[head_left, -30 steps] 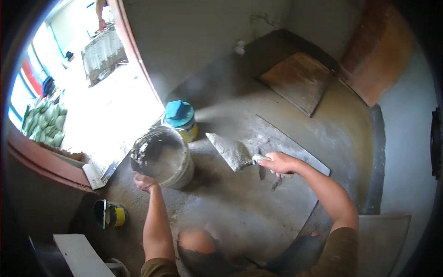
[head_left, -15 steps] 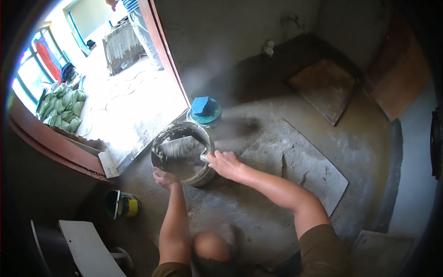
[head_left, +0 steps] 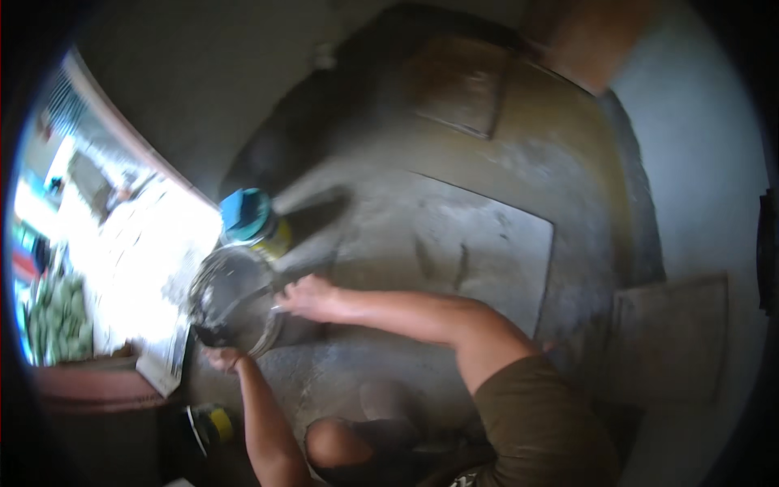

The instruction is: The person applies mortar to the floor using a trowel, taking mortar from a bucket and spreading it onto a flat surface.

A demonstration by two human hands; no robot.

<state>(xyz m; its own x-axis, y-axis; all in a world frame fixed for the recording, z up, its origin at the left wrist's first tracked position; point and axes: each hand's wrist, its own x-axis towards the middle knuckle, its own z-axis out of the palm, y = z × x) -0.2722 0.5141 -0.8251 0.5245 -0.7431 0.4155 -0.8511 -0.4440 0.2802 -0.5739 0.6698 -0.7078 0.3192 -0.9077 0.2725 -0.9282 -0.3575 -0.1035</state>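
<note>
A round bucket (head_left: 270,334) caked with grey mortar stands at the left, its inside smeared by motion blur. My left hand (head_left: 222,358) is closed on the near rim of the bucket. My right hand (head_left: 308,298), at the bucket's right side, wraps round the handle of a flat metal trowel (head_left: 253,302). The trowel's blade reaches down into the bucket, and its outline is blurred. Just behind the bucket, a blue block (head_left: 235,209) sits on a lidded pail (head_left: 260,219).
A large grey tile (head_left: 495,252) lies on the floor to the right, with another tile (head_left: 458,101) farther back. A panel (head_left: 669,341) is at the right. Near the doorway sill (head_left: 89,390) stands a small dark pail (head_left: 213,426). Green sacks (head_left: 61,321) are piled beyond it.
The view has swung to the right, so the bucket and both hands now appear farther left. Both hands keep their holds, and the trowel blade has shifted inside the bucket.
</note>
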